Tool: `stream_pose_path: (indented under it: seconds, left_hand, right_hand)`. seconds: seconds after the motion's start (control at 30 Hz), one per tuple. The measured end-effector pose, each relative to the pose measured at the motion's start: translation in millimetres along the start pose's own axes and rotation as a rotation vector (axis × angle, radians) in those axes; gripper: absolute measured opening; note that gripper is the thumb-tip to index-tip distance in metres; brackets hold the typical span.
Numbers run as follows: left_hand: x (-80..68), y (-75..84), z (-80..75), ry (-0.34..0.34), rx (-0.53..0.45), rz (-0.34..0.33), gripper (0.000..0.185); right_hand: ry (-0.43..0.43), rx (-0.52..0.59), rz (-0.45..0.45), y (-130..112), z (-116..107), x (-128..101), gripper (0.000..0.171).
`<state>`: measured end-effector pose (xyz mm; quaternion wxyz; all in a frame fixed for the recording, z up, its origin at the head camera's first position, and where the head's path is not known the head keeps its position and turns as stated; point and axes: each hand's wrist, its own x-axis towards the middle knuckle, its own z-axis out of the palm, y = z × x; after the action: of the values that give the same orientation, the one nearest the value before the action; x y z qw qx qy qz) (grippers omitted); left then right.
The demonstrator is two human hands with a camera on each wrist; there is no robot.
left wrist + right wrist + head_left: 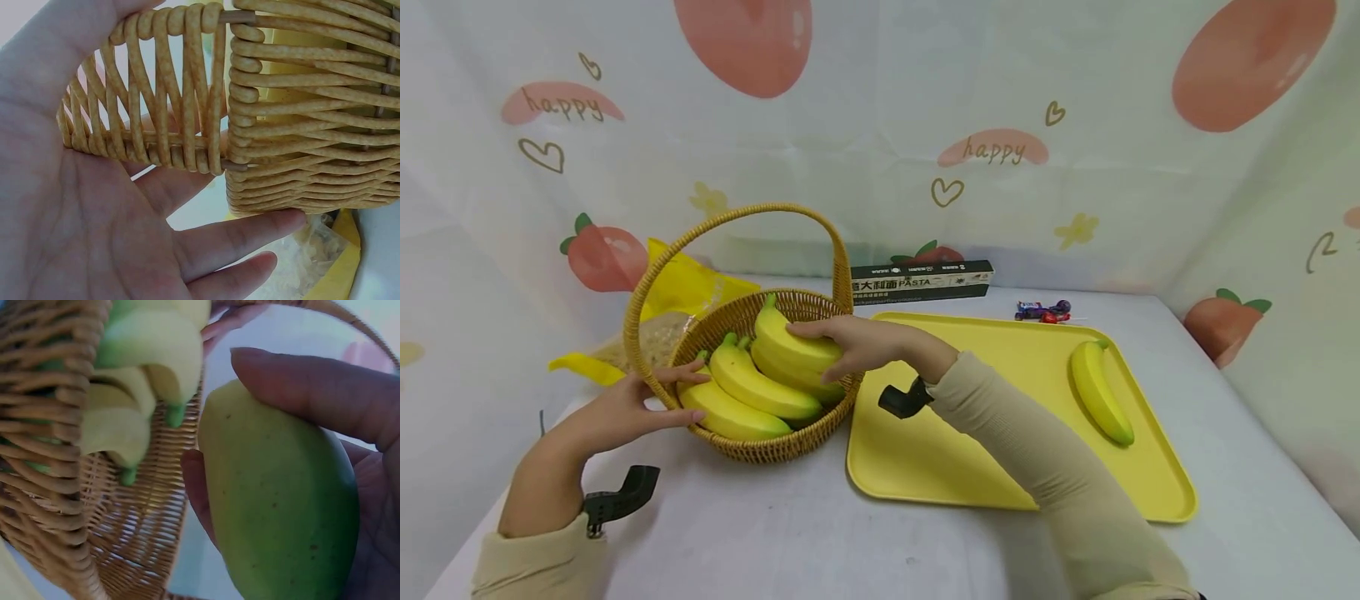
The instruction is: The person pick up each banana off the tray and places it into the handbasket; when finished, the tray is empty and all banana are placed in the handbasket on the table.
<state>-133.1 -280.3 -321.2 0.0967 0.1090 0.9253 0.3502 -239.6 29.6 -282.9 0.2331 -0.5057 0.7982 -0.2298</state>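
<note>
My right hand grips a yellow banana between thumb and fingers, its greenish end toward the wrist. That banana overlaps the wicker basket in the head view. Other bananas lie inside the basket, stems toward the back. At the basket's left side, my left hand holds the base of the tall woven handle. The handle runs between its thumb and its spread fingers. On the yellow tray to the right lies a single banana.
Behind the basket at left sits a yellow bag with a see-through part. A black pasta box stands along the back by the patterned curtain. Small wrapped candies lie behind the tray. The basket stands close to the tray's left edge.
</note>
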Motion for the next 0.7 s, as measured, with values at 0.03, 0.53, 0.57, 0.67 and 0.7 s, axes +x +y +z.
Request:
stream_pose_path:
  seconds: [0.03, 0.53, 0.57, 0.67, 0.7]
  left_hand:
    - [0.3, 0.4, -0.1, 0.000, -0.004, 0.003, 0.054]
    - [0.8, 0.4, -1.0, -0.007, 0.003, -0.025, 0.055]
    - [0.8, 0.3, -1.0, -0.007, 0.005, -0.027, 0.055]
    - [0.3, 0.1, -1.2, -0.009, 0.009, -0.030, 0.055]
    - [0.1, 0.1, -1.2, -0.010, 0.007, -0.029, 0.055]
  right_hand:
    - [-0.015, -0.011, 0.012, -0.1, -0.8, 6.1, 0.074]
    - [-0.164, -0.014, 0.166, 6.5, 3.5, 55.0, 0.081]
    - [-0.170, -0.002, 0.169, 7.4, 3.9, 55.9, 0.080]
    - [-0.188, 0.064, 0.183, 9.9, 4.7, 57.6, 0.074]
    - [-0.191, 0.084, 0.188, 10.4, 5.1, 57.8, 0.072]
